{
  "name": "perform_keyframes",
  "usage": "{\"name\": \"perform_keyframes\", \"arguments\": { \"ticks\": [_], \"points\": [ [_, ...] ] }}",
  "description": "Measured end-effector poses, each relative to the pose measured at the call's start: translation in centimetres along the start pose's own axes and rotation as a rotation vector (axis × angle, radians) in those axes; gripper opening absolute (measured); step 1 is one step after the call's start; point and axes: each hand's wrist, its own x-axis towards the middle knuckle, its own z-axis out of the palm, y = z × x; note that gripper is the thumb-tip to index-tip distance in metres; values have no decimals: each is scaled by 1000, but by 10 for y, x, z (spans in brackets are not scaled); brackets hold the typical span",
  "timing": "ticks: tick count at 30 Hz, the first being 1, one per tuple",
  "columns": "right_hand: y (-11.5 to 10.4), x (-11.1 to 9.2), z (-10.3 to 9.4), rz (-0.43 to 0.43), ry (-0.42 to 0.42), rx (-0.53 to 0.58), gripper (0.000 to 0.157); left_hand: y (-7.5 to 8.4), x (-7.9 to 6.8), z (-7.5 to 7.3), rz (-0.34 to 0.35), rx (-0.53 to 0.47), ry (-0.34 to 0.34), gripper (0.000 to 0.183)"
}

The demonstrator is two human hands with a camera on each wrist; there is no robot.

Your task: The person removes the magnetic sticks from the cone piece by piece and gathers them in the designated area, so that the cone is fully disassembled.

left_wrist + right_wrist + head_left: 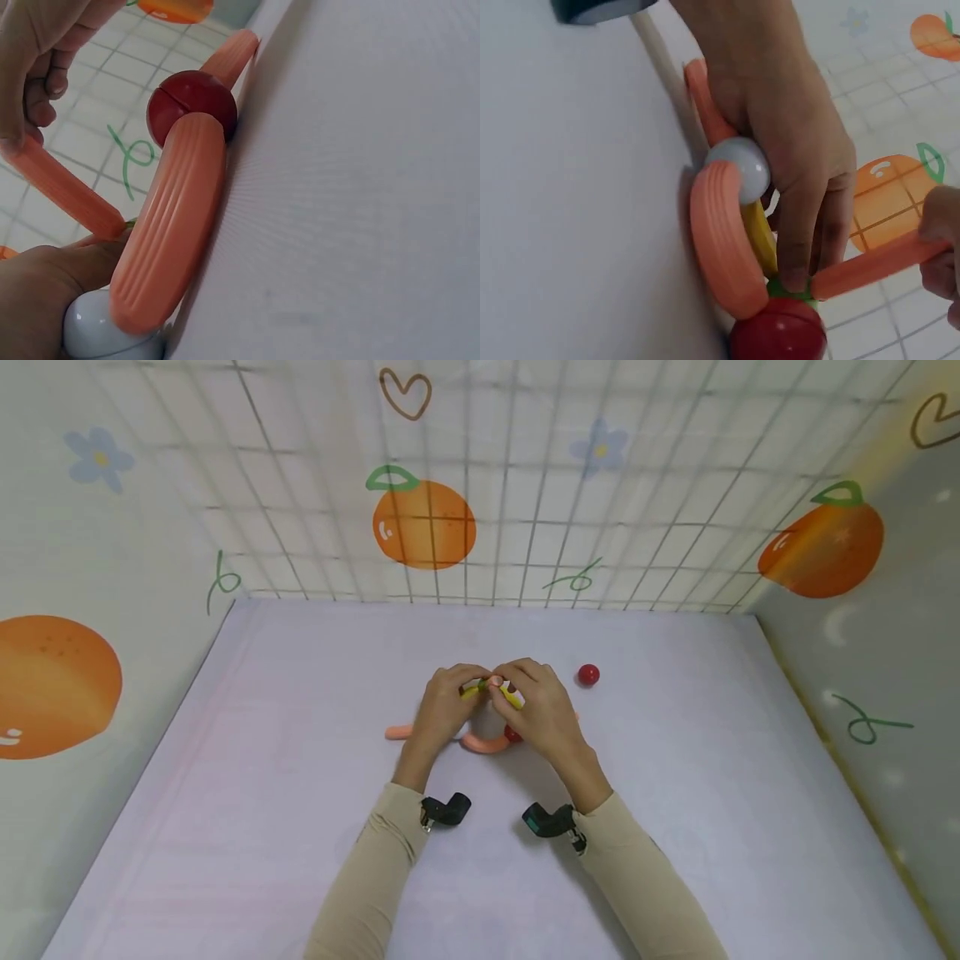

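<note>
My left hand (442,706) presses its fingertips on a small green piece (778,289), beside a curved yellow rod (759,238). With my right hand (542,706) I pinch the upper end of a straight orange rod (877,266); its lower end meets the green piece. Below both hands a ribbed, curved orange rod (483,743) lies on the table, between a white ball (746,172) and a red ball (780,334). Another orange rod (397,732) sticks out to the left, past my left wrist. My hands cover much of the yellow rod in the head view.
A loose red ball (588,675) sits on the white table (225,827), beyond my right hand. A cloth wall with a printed grid and oranges (424,525) rises behind the table. Black wrist cameras (551,820) stick out between the forearms.
</note>
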Motion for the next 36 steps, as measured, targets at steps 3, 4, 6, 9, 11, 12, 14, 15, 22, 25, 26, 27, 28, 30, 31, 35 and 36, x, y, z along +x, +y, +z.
{"name": "perform_keyframes", "arguments": {
  "ticks": [3,4,6,9,11,12,14,15,22,25,26,27,28,30,31,35,36],
  "points": [
    [4,-1,-2,-3,77,-5,14,0,1,0,11,16,-8,22],
    [4,0,-4,5,109,4,14,0,1,1,10,27,-11,24],
    [3,4,-13,25,178,52,15,1,0,-1,5,42,-13,26],
    [3,12,-47,50,318,124,19,5,1,-2,-9,54,-20,28],
    [8,14,-73,75,388,158,21,5,1,-2,-39,51,-27,28],
    [12,12,-85,95,405,169,22,4,0,-1,-52,50,-26,29],
    [23,7,-107,149,406,188,23,2,-1,0,-69,41,-25,29],
    [29,2,-116,187,387,196,23,1,-2,1,-73,35,-23,29],
    [71,-63,-139,508,96,91,18,-2,-5,3,-37,22,-4,30],
    [89,-85,-132,592,19,107,19,-5,-6,-1,-46,22,19,30],
    [95,-90,-129,608,2,123,19,-5,-6,-1,-47,20,20,30],
    [100,-93,-127,616,-15,131,20,-5,-7,-1,-49,21,17,30],
    [104,-96,-124,619,-30,141,21,-5,-7,0,-52,20,12,30],
    [112,-100,-122,630,-57,145,21,-5,-9,2,-59,10,2,30],
    [115,-101,-121,632,-64,140,20,-4,-9,3,-63,6,-2,30],
    [124,-97,-124,625,-129,87,20,-2,-8,6,-63,-1,4,30],
    [127,-96,-124,611,-159,61,20,-1,-7,6,-60,-1,9,30]
  ]
}}
